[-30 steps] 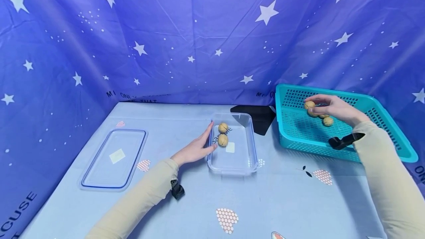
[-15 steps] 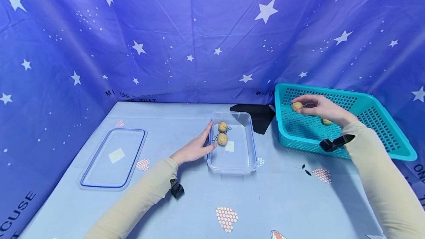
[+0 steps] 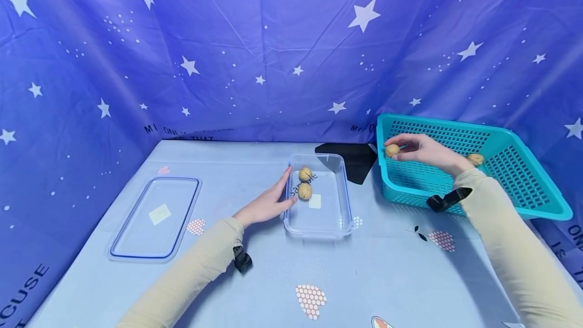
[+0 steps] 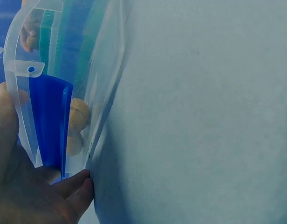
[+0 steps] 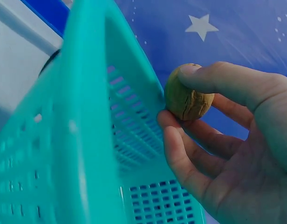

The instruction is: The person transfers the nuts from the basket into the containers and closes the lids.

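A walnut is pinched between the thumb and fingers of my right hand. The hand is over the left end of the turquoise basket, close to its rim. Another walnut shows in the basket behind the wrist; the hand and forearm cover part of the basket floor. My left hand rests against the left side of the clear plastic container, fingers nearly straight along its wall. In that container lie two walnuts, the far one touching or almost touching the near one.
At the left of the table lies a clear lid with a blue seal. A black patch shows between container and basket. A purple star-printed curtain hangs behind the table.
My right hand has moved left inside the basket with the walnut, from among the other walnuts to near the left rim. A walnut now shows farther right in the basket. The left hand stays.
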A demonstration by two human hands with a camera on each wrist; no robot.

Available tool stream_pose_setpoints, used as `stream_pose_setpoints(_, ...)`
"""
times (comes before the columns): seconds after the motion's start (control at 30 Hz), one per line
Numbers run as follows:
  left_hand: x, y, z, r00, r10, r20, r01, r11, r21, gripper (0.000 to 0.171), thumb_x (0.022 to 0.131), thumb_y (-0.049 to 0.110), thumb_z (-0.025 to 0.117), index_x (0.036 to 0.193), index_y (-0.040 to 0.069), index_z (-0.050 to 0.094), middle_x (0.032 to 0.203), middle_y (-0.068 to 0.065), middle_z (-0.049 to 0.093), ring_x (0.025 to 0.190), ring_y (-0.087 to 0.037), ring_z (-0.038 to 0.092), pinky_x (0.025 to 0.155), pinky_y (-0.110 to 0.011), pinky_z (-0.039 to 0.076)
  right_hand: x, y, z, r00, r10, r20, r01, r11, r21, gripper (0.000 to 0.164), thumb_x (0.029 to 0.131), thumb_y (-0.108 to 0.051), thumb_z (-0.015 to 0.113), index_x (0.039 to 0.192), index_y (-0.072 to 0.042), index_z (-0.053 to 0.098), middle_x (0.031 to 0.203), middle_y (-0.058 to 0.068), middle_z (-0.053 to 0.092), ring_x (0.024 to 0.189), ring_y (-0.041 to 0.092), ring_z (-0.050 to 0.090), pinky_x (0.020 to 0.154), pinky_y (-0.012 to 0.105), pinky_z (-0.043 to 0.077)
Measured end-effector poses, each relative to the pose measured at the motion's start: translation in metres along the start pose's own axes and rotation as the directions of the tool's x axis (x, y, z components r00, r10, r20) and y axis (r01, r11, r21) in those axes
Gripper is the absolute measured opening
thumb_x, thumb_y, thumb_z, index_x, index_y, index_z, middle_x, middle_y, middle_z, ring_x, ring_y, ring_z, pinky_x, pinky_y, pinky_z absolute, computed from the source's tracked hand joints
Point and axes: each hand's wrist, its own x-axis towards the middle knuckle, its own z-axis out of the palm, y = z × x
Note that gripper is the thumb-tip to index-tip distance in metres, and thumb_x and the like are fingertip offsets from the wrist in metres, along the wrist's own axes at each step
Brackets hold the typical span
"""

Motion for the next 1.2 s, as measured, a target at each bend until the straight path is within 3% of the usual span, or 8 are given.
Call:
stream_pose_setpoints(0.43,0.002,-0.002,0.001,1.0,-0.003,-0.001,0.003,1.0,-0.009,0.083,0.098,0.039,0.051,0.156,0.023,-0.006,0.16,-0.009,0.003,0.141,-0.037,0.022,0.113,-0.053,0.021,0.009,-0.02,0.009,1.0,0.001,0.006,-0.001,0.999,0.038,0.046,0.094,-0.021,0.065,0.135,-0.003,0.052,0.128,0.016,0.054,0.105,0.028,0.058,0.085,0.033,0.051)
stream_pose_setpoints(0.77,0.002,-0.002,0.0,1.0,-0.012,0.006,0.012,1.0,0.004,0.083,0.098,0.04,0.05,0.156,0.025,-0.008,0.16,-0.006,0.002,0.142,-0.034,0.02,0.113,-0.051,0.02,0.023,-0.038,0.022,0.999,-0.046,-0.02,0.047,0.996,0.078,0.04,0.092,-0.017,0.068,0.13,-0.01,0.059,0.126,0.009,0.057,0.103,0.022,0.059,0.087,0.039,0.05)
stream_pose_setpoints(1.03,0.001,-0.001,0.0,1.0,-0.008,-0.006,0.008,1.0,0.0,0.084,0.097,0.039,0.051,0.156,0.026,-0.008,0.159,-0.01,0.005,0.14,-0.038,0.024,0.111,-0.055,0.023,0.038,-0.042,0.035,0.992,-0.13,0.0,0.128,0.98,0.151,0.039,0.091,-0.013,0.068,0.128,-0.004,0.058,0.118,0.012,0.06,0.1,0.022,0.06,0.081,0.031,0.052)
stream_pose_setpoints(1.2,0.001,-0.001,0.0,1.0,-0.007,-0.003,0.007,1.0,-0.001,0.083,0.098,0.037,0.051,0.156,0.025,-0.008,0.159,-0.01,0.005,0.14,-0.038,0.023,0.112,-0.054,0.021,0.044,-0.046,0.044,0.992,-0.126,0.026,0.12,0.976,0.184,0.04,0.092,-0.015,0.068,0.129,-0.005,0.058,0.118,0.013,0.061,0.1,0.023,0.06,0.082,0.031,0.052)
